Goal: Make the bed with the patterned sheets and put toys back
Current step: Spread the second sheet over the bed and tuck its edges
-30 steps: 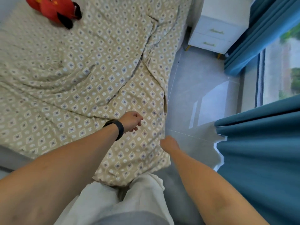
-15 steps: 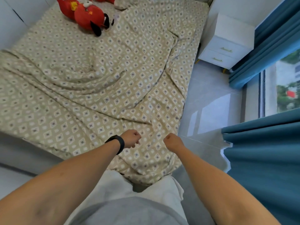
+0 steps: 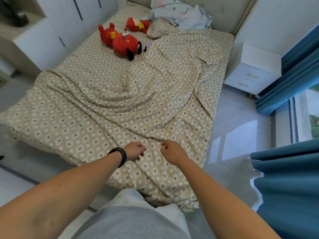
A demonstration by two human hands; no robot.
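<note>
A beige patterned sheet [image 3: 107,107] covers the bed, wrinkled, with long creases running toward my hands near the foot. My left hand [image 3: 134,152], a black band on its wrist, has its fingers curled and pinches the sheet. Just to its right, my right hand [image 3: 172,152] is closed in a fist on the same cloth. Two red plush toys lie near the head of the bed, a larger one [image 3: 123,43] and a smaller one [image 3: 138,25]. A matching patterned pillow [image 3: 160,30] lies beside them.
Crumpled pale bedding [image 3: 186,16] is heaped against the headboard. A white nightstand [image 3: 253,69] stands right of the bed, and white cabinets [image 3: 57,26] line the left. Blue curtains [image 3: 290,183] hang at the right by a window. Bare tiled floor [image 3: 238,128] lies between the bed and the curtains.
The view has tilted up, taking in the whole bed and headboard. My right hand has moved from over the floor onto the sheet, close beside my left hand.
</note>
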